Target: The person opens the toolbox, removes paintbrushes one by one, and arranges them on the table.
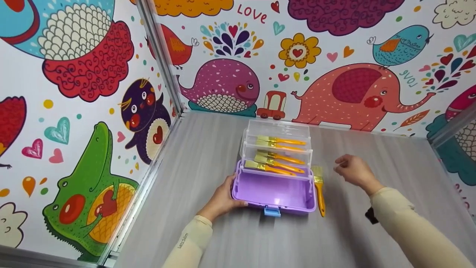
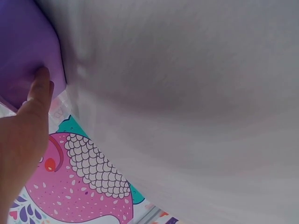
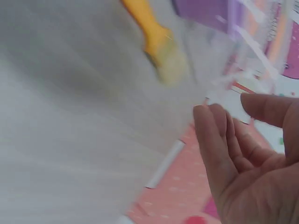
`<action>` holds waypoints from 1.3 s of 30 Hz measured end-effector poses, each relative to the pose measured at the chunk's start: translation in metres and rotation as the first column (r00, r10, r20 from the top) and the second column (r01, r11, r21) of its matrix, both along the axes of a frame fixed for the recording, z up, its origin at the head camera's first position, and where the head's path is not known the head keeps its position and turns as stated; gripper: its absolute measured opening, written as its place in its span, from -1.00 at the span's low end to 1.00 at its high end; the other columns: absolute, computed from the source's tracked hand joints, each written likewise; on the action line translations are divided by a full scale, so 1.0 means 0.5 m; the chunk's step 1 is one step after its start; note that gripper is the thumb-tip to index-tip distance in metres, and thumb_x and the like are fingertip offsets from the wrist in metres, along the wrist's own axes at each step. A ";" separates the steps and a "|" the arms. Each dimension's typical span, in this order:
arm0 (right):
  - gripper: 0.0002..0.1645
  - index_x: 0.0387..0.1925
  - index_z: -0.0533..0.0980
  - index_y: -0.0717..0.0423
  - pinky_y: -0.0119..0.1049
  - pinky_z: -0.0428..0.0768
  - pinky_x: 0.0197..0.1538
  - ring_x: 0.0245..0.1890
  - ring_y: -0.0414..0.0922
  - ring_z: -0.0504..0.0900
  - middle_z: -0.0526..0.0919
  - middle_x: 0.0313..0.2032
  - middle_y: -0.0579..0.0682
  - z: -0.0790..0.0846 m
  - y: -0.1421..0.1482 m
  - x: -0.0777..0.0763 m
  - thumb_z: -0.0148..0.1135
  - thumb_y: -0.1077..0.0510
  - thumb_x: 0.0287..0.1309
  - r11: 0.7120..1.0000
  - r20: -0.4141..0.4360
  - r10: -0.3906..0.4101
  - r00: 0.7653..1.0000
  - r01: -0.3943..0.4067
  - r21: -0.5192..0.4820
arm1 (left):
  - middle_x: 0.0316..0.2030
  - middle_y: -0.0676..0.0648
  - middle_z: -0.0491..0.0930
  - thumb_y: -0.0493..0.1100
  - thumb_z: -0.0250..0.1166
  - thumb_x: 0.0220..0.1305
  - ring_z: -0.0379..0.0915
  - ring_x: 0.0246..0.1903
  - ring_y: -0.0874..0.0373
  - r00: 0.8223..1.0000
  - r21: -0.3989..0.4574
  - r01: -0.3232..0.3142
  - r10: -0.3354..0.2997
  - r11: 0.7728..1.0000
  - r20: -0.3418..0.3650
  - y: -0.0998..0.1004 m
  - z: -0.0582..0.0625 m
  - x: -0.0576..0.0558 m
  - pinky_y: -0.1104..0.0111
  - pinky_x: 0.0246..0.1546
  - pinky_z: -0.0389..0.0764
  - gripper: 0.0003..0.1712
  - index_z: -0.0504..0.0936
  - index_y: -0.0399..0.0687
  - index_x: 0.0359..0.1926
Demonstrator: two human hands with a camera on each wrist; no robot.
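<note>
A purple storage box (image 1: 275, 190) stands with its clear lid raised and its clear tiers spread behind the base. Several paintbrushes (image 1: 280, 169) with orange handles lie in the tiers. My left hand (image 1: 222, 199) holds the box at its front left corner, thumb along the front and fingers on the side. In the left wrist view, a finger (image 2: 38, 91) presses the purple wall. Close along the right side of the box lies another paintbrush (image 1: 319, 191), bristles pointing away. To its right, my right hand (image 1: 355, 170) hovers with nothing in it, thumb apart from the loosely bent fingers.
The grey tabletop (image 1: 178, 219) surrounds the box. Cartoon-printed walls (image 1: 275, 74) rise at the back and sides, with a metal frame post (image 1: 161, 56) in the back left corner. A blue latch (image 1: 272, 211) hangs at the front of the box.
</note>
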State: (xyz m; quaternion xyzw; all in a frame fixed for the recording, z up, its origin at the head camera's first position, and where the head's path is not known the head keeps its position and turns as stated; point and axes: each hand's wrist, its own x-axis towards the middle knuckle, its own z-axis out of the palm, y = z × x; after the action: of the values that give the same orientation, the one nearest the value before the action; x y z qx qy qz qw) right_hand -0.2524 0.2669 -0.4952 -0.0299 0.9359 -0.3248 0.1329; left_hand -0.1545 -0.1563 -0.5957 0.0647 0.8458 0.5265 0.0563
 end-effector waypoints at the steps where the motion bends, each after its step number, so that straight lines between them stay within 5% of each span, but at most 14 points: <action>1: -0.58 0.07 0.47 0.38 -0.03 0.68 -0.13 -0.21 0.10 0.61 0.61 -0.10 0.28 0.014 -0.006 -0.006 0.24 0.16 0.31 1.000 -0.021 0.030 0.999 -0.029 0.003 | 0.33 -0.28 0.37 -0.16 0.68 -0.22 0.30 0.29 -0.16 1.000 0.000 0.000 0.000 1.000 -0.003 0.000 0.000 0.000 -0.01 0.34 0.23 0.24 0.17 -0.15 0.47; 8: -0.64 0.08 0.52 0.29 0.12 0.61 0.01 -0.06 0.18 0.59 0.62 -0.06 0.24 0.086 -0.062 -0.048 0.24 0.18 0.32 0.983 -0.100 0.180 0.979 -0.176 0.046 | 0.32 -0.29 0.38 -0.15 0.68 -0.22 0.31 0.28 -0.16 1.000 -0.011 -0.003 0.003 1.000 -0.011 -0.003 -0.001 0.001 0.00 0.33 0.24 0.24 0.17 -0.15 0.47; 15: -0.62 0.11 0.53 0.28 0.14 0.58 0.06 0.01 0.21 0.59 0.63 -0.02 0.24 0.104 -0.138 -0.088 0.23 0.18 0.32 0.957 -0.130 0.286 0.949 -0.277 0.084 | 0.32 -0.29 0.37 -0.13 0.68 -0.22 0.31 0.28 -0.18 1.000 0.003 0.004 -0.004 1.000 -0.020 -0.002 -0.001 0.001 -0.02 0.33 0.24 0.26 0.15 -0.18 0.47; 25: -0.57 0.13 0.54 0.31 0.13 0.50 0.15 0.03 0.16 0.59 0.64 0.03 0.23 0.072 -0.236 -0.128 0.26 0.21 0.26 0.884 -0.128 0.458 0.880 -0.436 0.168 | 0.32 -0.30 0.38 -0.13 0.68 -0.22 0.32 0.28 -0.18 1.000 -0.005 0.005 -0.005 1.000 -0.029 -0.001 -0.002 0.002 -0.01 0.33 0.24 0.25 0.16 -0.18 0.47; 39: -0.57 0.16 0.56 0.21 0.12 0.49 0.18 0.06 0.15 0.59 0.63 0.06 0.18 0.030 -0.277 -0.128 0.26 0.13 0.30 0.861 -0.097 0.461 0.882 -0.419 0.288 | 0.29 -0.30 0.42 -0.19 0.68 -0.25 0.36 0.24 -0.15 0.999 -0.005 0.001 -0.002 1.000 -0.043 0.000 -0.002 0.002 0.00 0.31 0.28 0.23 0.19 -0.18 0.45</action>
State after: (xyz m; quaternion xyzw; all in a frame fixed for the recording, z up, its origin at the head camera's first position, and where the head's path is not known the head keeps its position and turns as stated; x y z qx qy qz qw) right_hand -0.3164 0.1284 -0.4802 -0.2519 0.9460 -0.1572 0.1299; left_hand -0.1536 -0.1562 -0.5969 0.0766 0.8480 0.5230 0.0384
